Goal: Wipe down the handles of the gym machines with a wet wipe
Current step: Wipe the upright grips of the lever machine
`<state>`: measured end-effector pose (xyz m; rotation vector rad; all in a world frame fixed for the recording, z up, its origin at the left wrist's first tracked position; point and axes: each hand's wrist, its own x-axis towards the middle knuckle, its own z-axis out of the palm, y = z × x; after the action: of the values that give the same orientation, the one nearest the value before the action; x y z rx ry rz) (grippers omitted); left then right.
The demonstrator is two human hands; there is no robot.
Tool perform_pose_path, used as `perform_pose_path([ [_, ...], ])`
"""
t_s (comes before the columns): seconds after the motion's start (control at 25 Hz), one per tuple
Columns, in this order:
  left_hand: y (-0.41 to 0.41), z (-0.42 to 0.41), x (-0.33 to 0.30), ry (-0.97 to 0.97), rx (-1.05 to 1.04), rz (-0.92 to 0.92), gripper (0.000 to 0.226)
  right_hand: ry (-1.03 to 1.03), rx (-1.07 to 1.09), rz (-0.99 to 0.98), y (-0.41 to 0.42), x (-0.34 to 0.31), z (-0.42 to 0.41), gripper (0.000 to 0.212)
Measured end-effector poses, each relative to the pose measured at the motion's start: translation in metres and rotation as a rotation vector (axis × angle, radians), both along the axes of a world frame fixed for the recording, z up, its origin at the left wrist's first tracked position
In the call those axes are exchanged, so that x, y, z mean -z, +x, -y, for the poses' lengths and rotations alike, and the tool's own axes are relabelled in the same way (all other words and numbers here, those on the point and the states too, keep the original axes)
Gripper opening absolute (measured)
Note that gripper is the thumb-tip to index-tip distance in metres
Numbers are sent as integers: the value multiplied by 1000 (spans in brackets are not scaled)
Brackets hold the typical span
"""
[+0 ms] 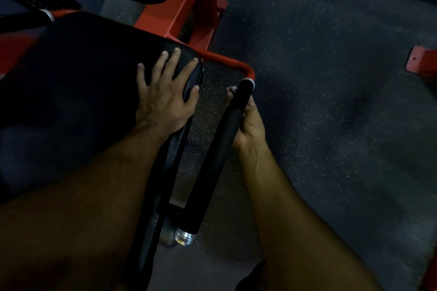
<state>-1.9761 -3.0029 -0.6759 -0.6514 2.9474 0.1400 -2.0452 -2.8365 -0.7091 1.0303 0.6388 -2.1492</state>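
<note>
The left hand (163,94) lies flat, fingers spread, on the black seat pad (82,92); just right of it the black handle (217,151) runs up toward the red frame (227,64); the right hand (250,125) wraps it near the top, a pale wipe (233,89) peeking out.

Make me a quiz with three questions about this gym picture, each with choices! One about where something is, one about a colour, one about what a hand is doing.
1. Where does the left hand rest?
A. on the black seat pad
B. on the floor
C. on the grey bar

2. What colour is the machine frame?
A. blue
B. red
C. yellow

3. What is the right hand doing?
A. hanging free
B. lying flat on the pad
C. gripping the black handle

Answers: 1 A, its fingers lie spread flat on the pad. 2 B, the beams are red. 3 C, its fingers wrap the handle near the top end.
</note>
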Motion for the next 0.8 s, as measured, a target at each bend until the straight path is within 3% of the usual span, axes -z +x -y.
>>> perform_pose_path([
  [0.08,0,0,0,-3,-2,-8,61,38,43,-19,-10,8,5,80],
  [0.12,0,1,0,-1,-3,-9,61,64,37,-15,-13,10,5,79],
  [0.24,0,1,0,8,0,-8,60,51,-32,8,-10,4,1,55],
  [0.36,0,0,0,0,-2,4,61,-73,-74,39,22,-23,-12,51],
  [0.44,-1,0,-1,3,-4,5,61,-49,-148,5,35,-38,-25,44],
  [0.52,-1,0,-1,10,-8,5,61,35,-229,47,24,-40,-29,42],
  [0.64,0,1,0,9,-4,-1,60,260,-149,152,-12,-27,-21,39],
  [0.8,0,0,1,16,-14,-22,59,458,-165,50,-25,-28,-15,24],
])
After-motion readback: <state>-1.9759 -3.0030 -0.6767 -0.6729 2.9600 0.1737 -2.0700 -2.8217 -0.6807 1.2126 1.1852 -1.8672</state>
